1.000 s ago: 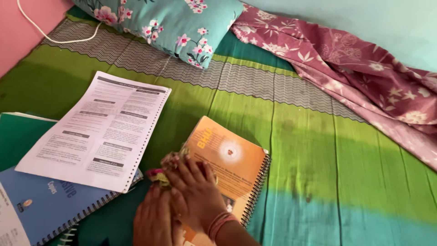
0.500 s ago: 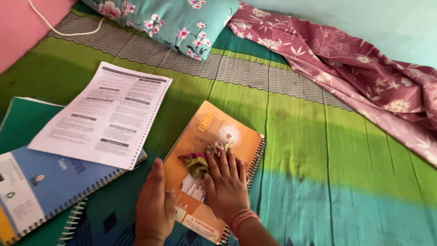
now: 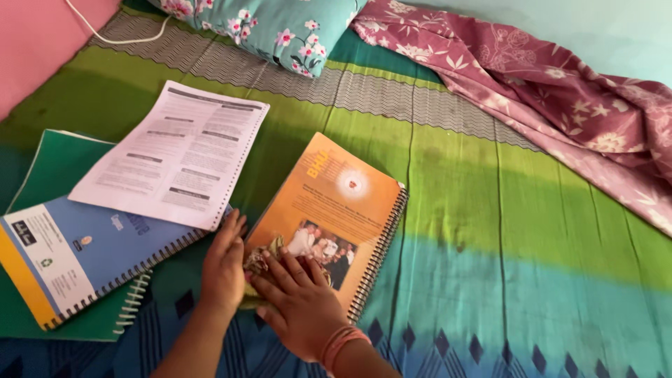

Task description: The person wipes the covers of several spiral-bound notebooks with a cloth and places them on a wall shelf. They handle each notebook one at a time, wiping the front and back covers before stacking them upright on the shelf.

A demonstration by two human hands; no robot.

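Right hand (image 3: 302, 304) lies nearest the camera, palm down, fingers (image 3: 283, 269) spread and pressing flat on a crumpled rag (image 3: 257, 260). The rag sits at the near left corner of the orange book (image 3: 334, 210), partly over its edge onto the sheet (image 3: 490, 266); most of it is hidden under the palm. From the right fingertips the rag lies at about 11 o'clock, touching them.

Left hand (image 3: 224, 269) rests just beside, at 9 o'clock of the rag, fingers together and flat, bracing the book's left edge. The right hand is the one on the rag.

The book's long axis runs from 7 o'clock to 1 o'clock, spiral binding along its right side. Its cover is glossy orange with a group photograph near the hands.

At 9 to 10 o'clock lie a blue spiral book (image 3: 77, 252) on a green cover (image 3: 42, 168), with a white printed page (image 3: 175, 150) over them. Farther off, at 12 o'clock, a floral pillow (image 3: 280, 28); at 2 o'clock, a maroon floral blanket (image 3: 560, 105).
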